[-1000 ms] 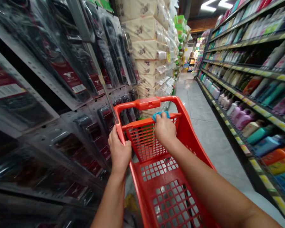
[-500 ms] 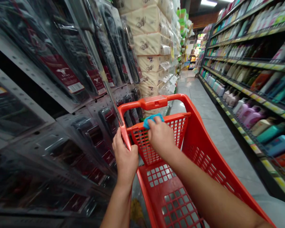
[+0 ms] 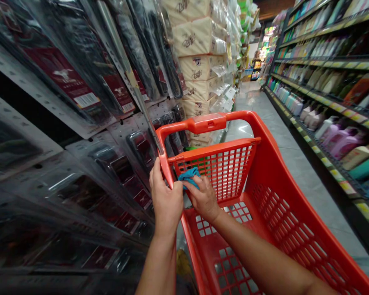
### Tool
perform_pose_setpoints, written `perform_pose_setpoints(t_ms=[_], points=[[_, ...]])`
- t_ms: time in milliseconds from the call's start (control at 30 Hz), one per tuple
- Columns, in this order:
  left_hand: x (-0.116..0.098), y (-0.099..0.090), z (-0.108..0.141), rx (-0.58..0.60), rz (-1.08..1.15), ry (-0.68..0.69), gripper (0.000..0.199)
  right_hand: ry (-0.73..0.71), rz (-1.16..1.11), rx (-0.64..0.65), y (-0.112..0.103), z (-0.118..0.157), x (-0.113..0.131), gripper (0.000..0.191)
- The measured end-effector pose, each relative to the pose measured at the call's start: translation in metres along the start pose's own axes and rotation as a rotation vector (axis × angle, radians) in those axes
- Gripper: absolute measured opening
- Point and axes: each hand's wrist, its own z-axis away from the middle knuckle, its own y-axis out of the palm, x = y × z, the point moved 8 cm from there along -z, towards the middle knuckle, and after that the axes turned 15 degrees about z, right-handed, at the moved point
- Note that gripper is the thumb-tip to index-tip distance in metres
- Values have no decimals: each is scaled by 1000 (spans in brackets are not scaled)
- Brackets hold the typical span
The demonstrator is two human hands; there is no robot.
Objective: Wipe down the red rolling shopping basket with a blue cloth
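A red plastic shopping cart (image 3: 266, 164) with a grid-like basket stands before me, its handle bar (image 3: 209, 122) at the far end. My left hand (image 3: 166, 198) is wrapped round the cart's left rim, just below where a metal pole (image 3: 138, 94) meets it. In my right hand (image 3: 204, 198) a crumpled blue cloth (image 3: 189, 176) is bunched up. The cloth is inside the basket, close to the left rim and in front of the red grid flap (image 3: 224, 168). Whether it touches the rim I cannot tell.
Packaged belts (image 3: 70, 78) hang on the rack close by on the left. Stacked cream tissue packs (image 3: 199, 39) rise beyond the handle. Shelves of bottles (image 3: 341, 139) line the right side, across a grey tiled aisle floor (image 3: 285, 135).
My right hand has brought the blue cloth down and left, from the grid flap's top edge to near the left rim. My left hand keeps its grip. The view has shifted slightly.
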Motion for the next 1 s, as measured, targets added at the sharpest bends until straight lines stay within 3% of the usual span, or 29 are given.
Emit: perform_pose_setpoints(t_ms=[100, 267, 333, 467, 533, 600, 767, 1000], points=[[-1, 3, 0, 7, 15, -3, 80, -30, -2, 75, 2, 14, -7, 38], [-3, 7, 2, 23, 35, -10, 81, 106, -21, -48, -26, -29, -23, 40], [-4, 8, 3, 27, 34, -10, 81, 97, -8, -54, -26, -34, -22, 41], [0, 10, 3, 27, 48, -24, 81, -79, 15, 64, 0, 17, -16, 34], [3, 11, 3, 28, 91, -18, 82, -75, -2, 76, 6, 41, -26, 31], [5, 11, 3, 32, 135, -3, 83, 30, -31, 25, 0, 42, -44, 31], [8, 12, 1, 35, 127, 24, 84, 322, -23, -217, -33, 5, -82, 32], [7, 15, -1, 40, 102, 74, 83, 340, -4, -69, -7, 52, -89, 30]])
